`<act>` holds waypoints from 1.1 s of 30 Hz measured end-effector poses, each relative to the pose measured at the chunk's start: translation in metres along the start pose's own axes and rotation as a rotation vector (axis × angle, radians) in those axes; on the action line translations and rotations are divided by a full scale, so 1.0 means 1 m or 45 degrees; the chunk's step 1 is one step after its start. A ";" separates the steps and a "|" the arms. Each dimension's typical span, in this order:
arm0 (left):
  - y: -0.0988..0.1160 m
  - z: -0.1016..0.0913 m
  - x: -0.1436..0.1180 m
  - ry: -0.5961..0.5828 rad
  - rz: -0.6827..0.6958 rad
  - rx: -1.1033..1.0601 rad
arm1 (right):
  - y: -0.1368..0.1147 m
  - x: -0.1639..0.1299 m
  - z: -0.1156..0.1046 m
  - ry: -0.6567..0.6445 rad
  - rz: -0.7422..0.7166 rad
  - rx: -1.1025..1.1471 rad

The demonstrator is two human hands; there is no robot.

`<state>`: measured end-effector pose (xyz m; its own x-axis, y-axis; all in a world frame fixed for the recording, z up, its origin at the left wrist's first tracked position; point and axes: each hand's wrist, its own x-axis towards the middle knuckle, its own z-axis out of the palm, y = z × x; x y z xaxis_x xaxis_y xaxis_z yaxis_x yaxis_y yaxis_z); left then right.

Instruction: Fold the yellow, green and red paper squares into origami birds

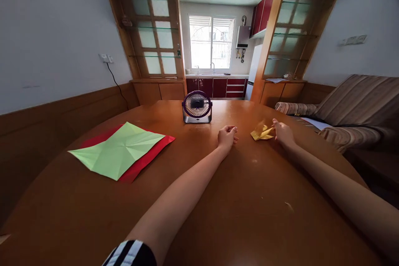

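Note:
A folded yellow paper crane (262, 133) rests on the table, right of centre, its upper part blurred. My right hand (283, 132) is at its right side, thumb and forefinger pinched together at the crane's pointed end. The exact contact is hard to make out. To the left of the crane, and apart from it, my left hand (227, 137) lies over the table with its fingers loosely curled in; nothing shows in it. Farther left, a creased light-green paper sheet (124, 147) overlaps a red paper sheet (140, 164).
A small dark purple desk fan (197, 106) stands near the far edge of the round-ended wooden table (218, 216). A small yellowish scrap (289, 206) lies near my right forearm. Beyond the table's right edge is a striped armchair (352, 108).

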<state>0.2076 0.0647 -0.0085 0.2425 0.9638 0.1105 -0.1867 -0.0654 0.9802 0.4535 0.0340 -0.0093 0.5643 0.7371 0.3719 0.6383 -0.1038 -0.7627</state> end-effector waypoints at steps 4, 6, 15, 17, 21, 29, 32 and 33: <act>0.002 0.000 0.000 0.021 -0.012 0.010 | 0.001 0.001 -0.003 0.141 -0.151 -0.125; 0.003 -0.001 0.000 0.031 -0.010 0.018 | -0.001 0.001 -0.002 0.186 -0.226 -0.144; 0.024 -0.020 -0.011 0.034 0.091 0.102 | -0.020 -0.014 -0.003 0.367 -0.509 -0.091; 0.037 -0.028 -0.019 -0.005 0.136 0.123 | -0.027 -0.020 -0.003 0.369 -0.582 -0.072; 0.068 -0.056 -0.034 -0.085 0.239 0.174 | -0.046 -0.037 -0.001 0.326 -0.761 -0.036; 0.107 -0.175 -0.054 -0.012 0.590 1.022 | -0.082 -0.086 0.023 0.065 -1.108 -0.013; 0.105 -0.227 -0.060 0.123 0.535 1.484 | -0.093 -0.102 0.039 -0.069 -1.243 0.002; 0.104 -0.242 -0.063 0.154 0.511 1.626 | -0.097 -0.106 0.046 -0.118 -1.272 0.012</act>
<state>-0.0573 0.0598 0.0472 0.2837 0.8337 0.4738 0.8036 -0.4763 0.3569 0.3078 -0.0038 0.0007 -0.2716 0.5324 0.8018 0.7928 0.5961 -0.1272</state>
